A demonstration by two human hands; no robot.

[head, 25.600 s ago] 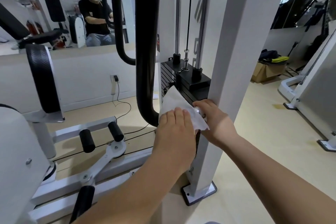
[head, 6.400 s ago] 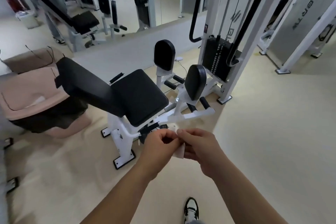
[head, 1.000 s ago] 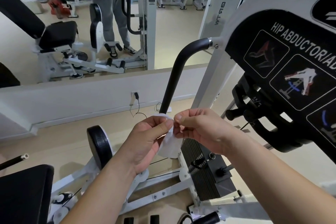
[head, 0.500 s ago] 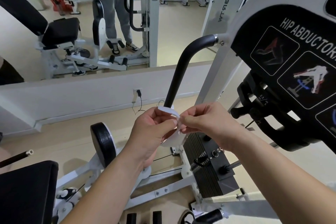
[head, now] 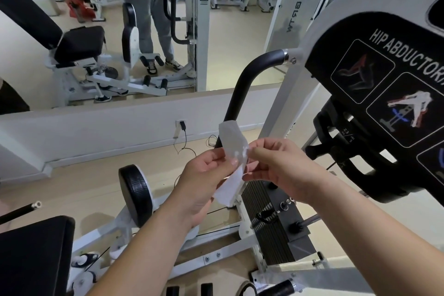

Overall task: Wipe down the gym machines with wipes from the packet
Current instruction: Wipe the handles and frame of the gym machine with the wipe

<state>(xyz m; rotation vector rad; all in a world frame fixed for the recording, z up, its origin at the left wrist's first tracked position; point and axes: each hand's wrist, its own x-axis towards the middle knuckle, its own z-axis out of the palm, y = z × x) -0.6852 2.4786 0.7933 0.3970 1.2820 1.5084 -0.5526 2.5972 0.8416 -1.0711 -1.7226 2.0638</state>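
Both hands are pinching a white wipe (head: 231,163) in mid-air: the left hand (head: 204,180) is gripping one edge and the right hand (head: 276,166) the other. Behind the wipe a black handle (head: 242,89) is curving up, with the weight stack (head: 269,221) below and the placard (head: 384,94) at right.

Your wipe (head: 231,142) is thin, soft, fibrous cloth, half see-through at its top. The frame (head: 284,94) looks like smooth white painted metal with a slight gloss. The handle (head: 242,89) is matt black, the pad (head: 134,190) black with a fine woven texture, the weight stack (head: 271,243) dark ribbed metal, and the floor (head: 84,187) smooth.
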